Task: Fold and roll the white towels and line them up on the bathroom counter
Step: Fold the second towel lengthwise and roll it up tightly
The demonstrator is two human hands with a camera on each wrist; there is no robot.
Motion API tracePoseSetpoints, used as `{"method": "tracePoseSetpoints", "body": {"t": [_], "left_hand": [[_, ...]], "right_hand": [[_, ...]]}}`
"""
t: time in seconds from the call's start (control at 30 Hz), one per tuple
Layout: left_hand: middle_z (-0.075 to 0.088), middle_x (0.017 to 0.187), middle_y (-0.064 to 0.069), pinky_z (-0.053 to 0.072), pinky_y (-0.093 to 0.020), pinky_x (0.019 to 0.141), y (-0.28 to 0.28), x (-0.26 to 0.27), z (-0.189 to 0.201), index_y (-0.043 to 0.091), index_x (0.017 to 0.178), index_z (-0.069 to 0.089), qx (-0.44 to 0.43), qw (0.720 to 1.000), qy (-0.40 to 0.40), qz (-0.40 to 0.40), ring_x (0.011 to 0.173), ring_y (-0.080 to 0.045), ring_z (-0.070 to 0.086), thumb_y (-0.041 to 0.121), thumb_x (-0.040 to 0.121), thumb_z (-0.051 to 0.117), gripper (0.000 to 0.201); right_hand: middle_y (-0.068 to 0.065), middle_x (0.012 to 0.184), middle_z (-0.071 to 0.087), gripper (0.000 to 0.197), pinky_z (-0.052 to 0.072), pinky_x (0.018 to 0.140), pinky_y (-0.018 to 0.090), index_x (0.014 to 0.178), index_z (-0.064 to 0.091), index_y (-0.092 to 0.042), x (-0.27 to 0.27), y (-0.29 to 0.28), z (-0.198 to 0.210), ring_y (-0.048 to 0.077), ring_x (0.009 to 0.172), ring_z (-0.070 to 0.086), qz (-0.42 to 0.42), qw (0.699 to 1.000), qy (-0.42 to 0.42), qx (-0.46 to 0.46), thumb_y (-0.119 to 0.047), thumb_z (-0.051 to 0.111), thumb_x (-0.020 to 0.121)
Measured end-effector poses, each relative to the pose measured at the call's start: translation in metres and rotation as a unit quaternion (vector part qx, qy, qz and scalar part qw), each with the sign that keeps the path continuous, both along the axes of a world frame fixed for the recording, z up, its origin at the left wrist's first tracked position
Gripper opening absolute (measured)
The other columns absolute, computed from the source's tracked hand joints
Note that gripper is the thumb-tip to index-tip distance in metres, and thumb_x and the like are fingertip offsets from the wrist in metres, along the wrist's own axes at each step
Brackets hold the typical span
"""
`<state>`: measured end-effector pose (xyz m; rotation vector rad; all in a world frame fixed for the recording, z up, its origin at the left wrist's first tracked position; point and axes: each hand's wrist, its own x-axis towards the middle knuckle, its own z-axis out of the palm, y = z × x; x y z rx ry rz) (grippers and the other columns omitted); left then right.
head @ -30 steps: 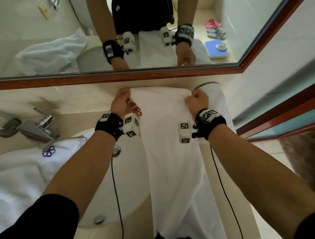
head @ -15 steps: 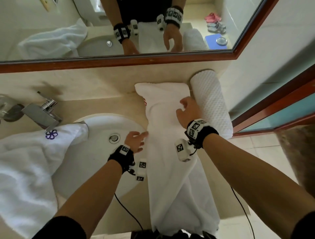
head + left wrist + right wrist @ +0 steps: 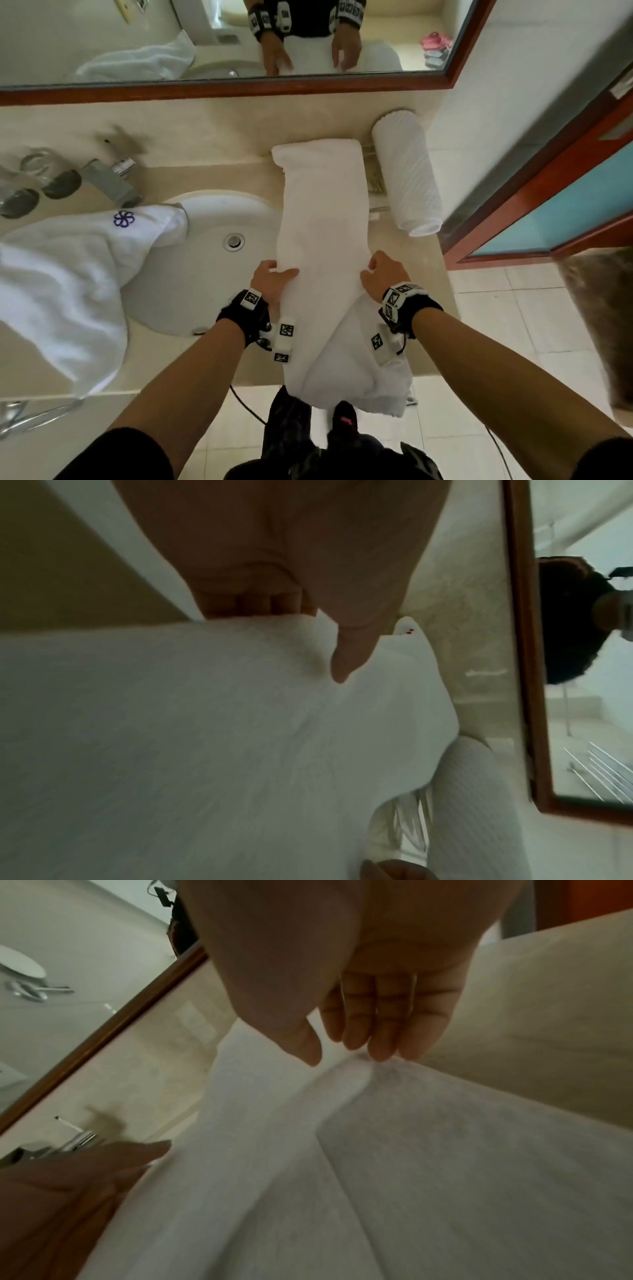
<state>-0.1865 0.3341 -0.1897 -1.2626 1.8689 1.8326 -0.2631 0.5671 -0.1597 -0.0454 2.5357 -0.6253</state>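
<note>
A long white towel (image 3: 325, 222) lies folded in a narrow strip across the counter (image 3: 212, 144), its near end hanging over the front edge. My left hand (image 3: 274, 277) pinches its left edge, thumb on top and fingers curled under, as the left wrist view (image 3: 308, 615) shows. On the opposite edge my right hand (image 3: 376, 274) holds a raised fold between thumb and fingertips (image 3: 383, 1050). A rolled white towel (image 3: 406, 178) lies right of the strip, by the wall.
The white sink (image 3: 205, 274) is left of the strip, with a loose white towel (image 3: 68, 274) bearing a purple logo draped over its left side. A faucet (image 3: 109, 185) and glasses (image 3: 34, 171) stand at the back left. The mirror (image 3: 102, 41) runs behind.
Both hands let go of the towel's far end and slid toward me along the strip. They now hold its edges near the counter's front.
</note>
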Motion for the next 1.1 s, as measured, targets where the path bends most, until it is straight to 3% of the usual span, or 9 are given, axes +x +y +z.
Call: {"method": "tracePoseSetpoints", "body": {"t": [0.1,0.23,0.33,0.43,0.6,0.7,0.77,0.93,1.1], "left_hand": [[0.068,0.114,-0.014,0.055,-0.049,0.091,0.010,0.026,0.003,0.005,0.118,0.063,-0.041,0.998,0.018,-0.036,0.100,-0.032,0.067,0.027,0.080,0.078,0.046],[0.070,0.102,-0.015,0.056,-0.043,0.084,0.030,0.063,0.008,0.010,0.091,0.068,-0.081,0.994,-0.002,-0.079,0.086,-0.028,0.066,0.026,0.087,0.071,0.016],[0.068,0.104,-0.011,0.054,-0.039,0.083,0.042,0.089,0.004,0.006,0.106,0.066,-0.131,0.987,-0.009,-0.096,0.092,-0.028,0.064,0.026,0.088,0.070,0.028],[0.063,0.103,-0.010,0.045,-0.030,0.076,0.049,0.108,0.005,0.001,0.113,0.064,-0.174,0.980,-0.019,-0.098,0.093,-0.027,0.061,0.024,0.090,0.068,0.033],[0.066,0.113,-0.017,0.047,-0.033,0.080,0.038,0.132,-0.002,0.000,0.114,0.062,-0.195,0.978,-0.034,-0.070,0.097,-0.031,0.062,0.024,0.093,0.061,0.032],[0.066,0.112,-0.020,0.047,-0.037,0.083,0.035,0.137,-0.006,-0.001,0.110,0.061,-0.200,0.978,-0.018,-0.056,0.091,-0.030,0.059,0.021,0.093,0.059,0.028],[0.065,0.112,-0.022,0.047,-0.039,0.083,0.035,0.138,-0.008,-0.002,0.110,0.061,-0.209,0.976,-0.012,-0.066,0.092,-0.031,0.058,0.021,0.095,0.057,0.028],[0.064,0.111,-0.021,0.047,-0.038,0.082,0.035,0.143,-0.010,-0.003,0.112,0.060,-0.206,0.977,-0.012,-0.061,0.096,-0.033,0.059,0.022,0.096,0.055,0.030],[0.061,0.109,-0.016,0.050,-0.040,0.087,0.035,0.142,-0.011,-0.001,0.113,0.060,-0.198,0.978,-0.014,-0.058,0.098,-0.034,0.059,0.023,0.096,0.054,0.030]], "right_hand": [[0.010,0.101,0.065,0.026,0.050,0.075,0.031,0.106,0.060,-0.009,0.028,0.020,-0.004,0.030,0.090,0.063,0.015,0.998,-0.054,0.014,-0.030,0.055,0.091],[0.012,0.084,0.072,0.029,0.058,0.077,0.038,0.090,0.068,-0.007,0.072,0.036,-0.005,0.030,0.079,0.069,0.061,0.993,-0.099,-0.006,-0.034,0.059,0.086],[0.008,0.068,0.070,0.037,0.058,0.068,0.033,0.075,0.067,-0.008,0.101,0.038,-0.006,0.025,0.064,0.067,0.105,0.987,-0.119,-0.006,-0.043,0.062,0.083],[0.006,0.062,0.071,0.034,0.059,0.065,0.031,0.067,0.067,-0.009,0.126,0.036,-0.012,0.022,0.059,0.069,0.113,0.980,-0.160,-0.030,-0.037,0.063,0.086],[0.005,0.087,0.066,0.029,0.051,0.072,0.032,0.091,0.059,-0.013,0.149,0.039,-0.017,0.026,0.080,0.064,0.061,0.996,-0.068,-0.003,-0.041,0.063,0.088],[0.008,0.115,0.055,0.051,0.050,0.087,0.040,0.119,0.047,-0.013,0.154,0.045,-0.021,0.031,0.104,0.058,-0.036,0.999,-0.001,0.010,-0.046,0.066,0.085],[0.010,0.120,0.051,0.057,0.048,0.091,0.041,0.123,0.047,-0.009,0.154,0.047,-0.023,0.032,0.110,0.055,-0.061,0.998,0.006,0.020,-0.047,0.067,0.085],[0.009,0.098,0.059,0.025,0.040,0.073,0.031,0.098,0.056,-0.013,0.161,0.046,-0.025,0.031,0.092,0.058,-0.066,0.998,0.009,-0.014,-0.037,0.056,0.094],[0.002,0.071,0.058,0.027,0.042,0.063,0.029,0.082,0.050,-0.019,0.182,0.060,-0.032,0.027,0.070,0.056,-0.101,0.993,0.053,-0.034,-0.043,0.057,0.092]]}}
